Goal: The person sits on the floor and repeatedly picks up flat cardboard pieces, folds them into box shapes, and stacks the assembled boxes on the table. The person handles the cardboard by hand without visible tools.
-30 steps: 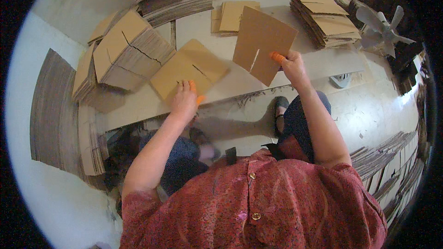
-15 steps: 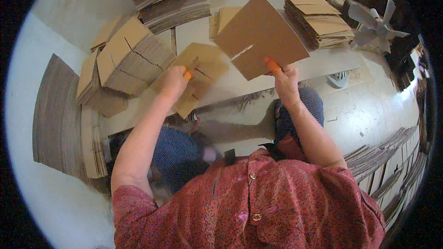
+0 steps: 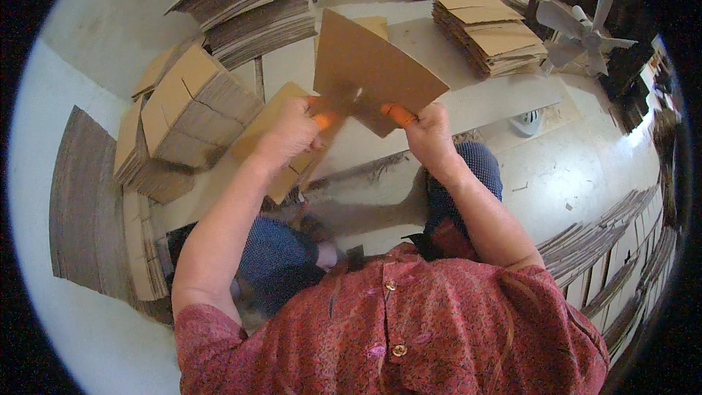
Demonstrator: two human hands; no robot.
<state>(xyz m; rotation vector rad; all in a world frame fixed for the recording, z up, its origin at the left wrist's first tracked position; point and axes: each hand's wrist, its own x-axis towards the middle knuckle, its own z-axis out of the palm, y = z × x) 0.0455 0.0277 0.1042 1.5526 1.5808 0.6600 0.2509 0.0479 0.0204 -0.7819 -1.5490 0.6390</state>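
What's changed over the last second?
The left hand lay on the cardboard on the bench; it has since gripped and lifted a card and moved away from the body and rightward. The right hand has brought its sheet a little left, closer to the left hand. Unchanged: the right hand's grip, the big stack, the fan.

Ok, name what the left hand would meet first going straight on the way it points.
Most likely the brown cardboard sheet held by the right hand, just ahead of the left hand; depth is unclear, so they may already touch.
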